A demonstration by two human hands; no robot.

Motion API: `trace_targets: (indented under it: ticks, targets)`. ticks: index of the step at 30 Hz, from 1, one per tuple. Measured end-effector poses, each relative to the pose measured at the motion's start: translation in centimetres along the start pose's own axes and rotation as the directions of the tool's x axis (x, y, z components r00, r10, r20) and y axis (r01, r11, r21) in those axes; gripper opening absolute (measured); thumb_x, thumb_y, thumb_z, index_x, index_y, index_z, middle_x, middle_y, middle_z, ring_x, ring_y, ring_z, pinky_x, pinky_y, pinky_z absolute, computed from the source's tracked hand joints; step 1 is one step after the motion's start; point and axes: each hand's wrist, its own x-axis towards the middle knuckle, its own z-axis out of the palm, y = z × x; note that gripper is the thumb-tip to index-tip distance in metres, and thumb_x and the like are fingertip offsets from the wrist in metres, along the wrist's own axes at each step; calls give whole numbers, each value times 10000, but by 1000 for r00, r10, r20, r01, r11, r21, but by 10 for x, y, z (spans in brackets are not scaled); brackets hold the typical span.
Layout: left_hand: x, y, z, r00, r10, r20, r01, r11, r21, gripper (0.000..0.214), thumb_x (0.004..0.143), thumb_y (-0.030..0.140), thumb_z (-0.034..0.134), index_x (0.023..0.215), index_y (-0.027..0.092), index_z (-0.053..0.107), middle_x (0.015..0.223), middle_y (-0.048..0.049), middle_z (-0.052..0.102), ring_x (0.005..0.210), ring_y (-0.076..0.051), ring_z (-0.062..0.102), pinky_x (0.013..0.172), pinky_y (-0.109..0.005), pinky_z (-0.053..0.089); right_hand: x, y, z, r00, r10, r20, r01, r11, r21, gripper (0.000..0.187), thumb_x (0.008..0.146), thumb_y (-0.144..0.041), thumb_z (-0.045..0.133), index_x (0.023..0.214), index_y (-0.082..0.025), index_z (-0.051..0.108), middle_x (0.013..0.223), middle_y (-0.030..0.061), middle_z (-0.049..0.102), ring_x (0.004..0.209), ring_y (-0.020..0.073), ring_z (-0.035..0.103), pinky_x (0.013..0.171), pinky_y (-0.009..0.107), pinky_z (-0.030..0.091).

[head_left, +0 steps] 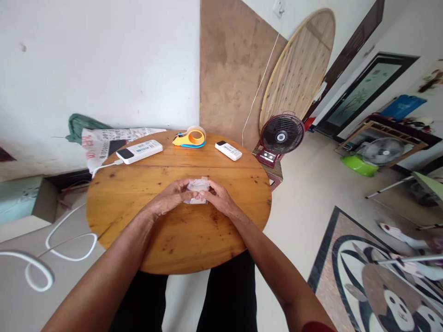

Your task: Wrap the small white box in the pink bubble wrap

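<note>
A small whitish package (198, 186) with a clear, shiny surface rests on or just above the middle of the round wooden table (187, 244). What is inside it I cannot make out. My left hand (173, 196) grips its left side, and my right hand (221, 198) has hold of the right side. Both thumbs come together over the near part, covering some of it. Beyond the hands stands an orange and blue tape dispenser (189, 138) with a roll of clear tape.
A white device with a dark screen (140, 151) and a plugged-in cable lies at the table's back left. A similar smaller device (228, 151) lies back right. Past the right edge stands a dark red fan heater (282, 136). White cable (72, 256) loops at the left.
</note>
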Motion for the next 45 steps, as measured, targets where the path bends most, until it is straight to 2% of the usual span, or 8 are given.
trace_targets:
  ticks: [5,11,15,24,27,33,40,45]
  targets:
    - [0,-1,0,999,-26,-22,25,999,-22,468,710,416,746,1087,161,640,994,-59,697,857,-197,623,791,-316,469,-2,-2,1,998,-58,-35,56,996,-63,365,867,-424,580,1125,-174,647,952,33,653,849,144,601,757,230,477]
    - [-1,2,0,999,-27,-34,28,999,30,449,691,455,745,1032,175,666,976,-47,710,858,-197,631,782,-307,473,-4,-4,3,970,-223,-100,191,947,-260,317,903,-379,541,1097,-170,678,1119,89,643,1043,179,588,933,281,456]
    - [-1,0,-2,999,-32,-37,34,997,63,406,712,453,727,1002,177,660,922,-42,697,836,-190,618,732,-294,474,-3,2,5,945,-304,-120,251,912,-325,322,913,-369,532,1140,-188,670,1140,93,646,1070,173,599,961,291,463]
    - [2,-5,-2,998,-4,-59,7,998,54,325,729,439,722,925,187,658,866,-28,684,784,-167,602,684,-274,461,-6,4,8,930,-334,-150,233,857,-460,318,925,-371,521,1170,-235,671,1201,71,636,1090,168,613,969,289,486]
    - [1,-5,-2,998,10,-58,-7,999,48,317,735,436,721,918,183,666,855,-33,690,767,-166,600,676,-275,459,-8,0,11,932,-337,-136,204,794,-573,321,942,-361,495,1184,-237,665,1255,68,611,1095,169,613,953,277,496]
    - [2,-7,-3,997,16,-74,-13,999,41,345,733,446,729,958,189,687,884,-32,713,711,-142,587,658,-267,454,-12,-7,14,919,-381,-98,160,590,-792,335,973,-362,440,1187,-235,664,1324,83,567,1081,199,611,895,299,511]
    - [4,-8,-2,993,18,-114,-13,999,48,335,729,452,728,924,184,684,820,-19,691,673,-130,567,628,-256,435,-14,-10,14,913,-408,-20,164,411,-897,343,979,-280,429,1274,-259,602,1325,75,575,1061,201,596,850,301,486]
    - [4,-8,0,990,11,-142,-2,998,64,361,729,459,719,943,174,667,789,-12,668,619,-114,526,591,-247,419,-13,-7,13,870,-492,-16,161,315,-935,290,968,-250,472,1203,-307,631,1344,59,563,1037,196,564,870,347,405]
